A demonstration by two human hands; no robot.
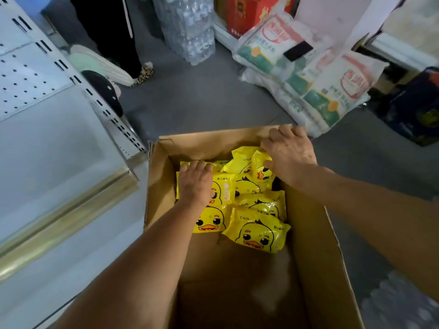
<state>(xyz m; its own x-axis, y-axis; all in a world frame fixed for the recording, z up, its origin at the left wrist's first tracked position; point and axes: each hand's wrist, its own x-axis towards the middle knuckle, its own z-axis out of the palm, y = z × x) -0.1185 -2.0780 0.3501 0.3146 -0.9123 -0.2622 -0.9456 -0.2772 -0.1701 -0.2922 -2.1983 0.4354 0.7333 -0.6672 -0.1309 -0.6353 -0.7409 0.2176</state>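
Head view. Down on the grey floor (202, 96): open cardboard box (306, 222), long side running away from the wearer. Yellow duck packs (257, 231) bunched at the far end of the box, some flat, some tipped; near end bare cardboard.

Left hand (196, 181): palm down on the far-left pack (225, 188), fingers curled over its far edge, gripping it. Pack lies flat, close to the box's left wall.

Right hand (288, 157): at the far right corner, fingers hooked over the box's far rim, thumb spread downward and touching an upright pack (260, 172) that leans in that corner.

Surroundings: white perforated shelf unit (47, 138) to the left, just beside the box. Printed sacks (332, 91) stacked beyond the box on the right, a dark phone (298, 51) lying on the top one. Shrink-wrapped bottled water (187, 27) and a red carton (247, 13) further back. Another person's dark trouser leg (107, 27) and leopard-print shoe (143, 76) upper left.
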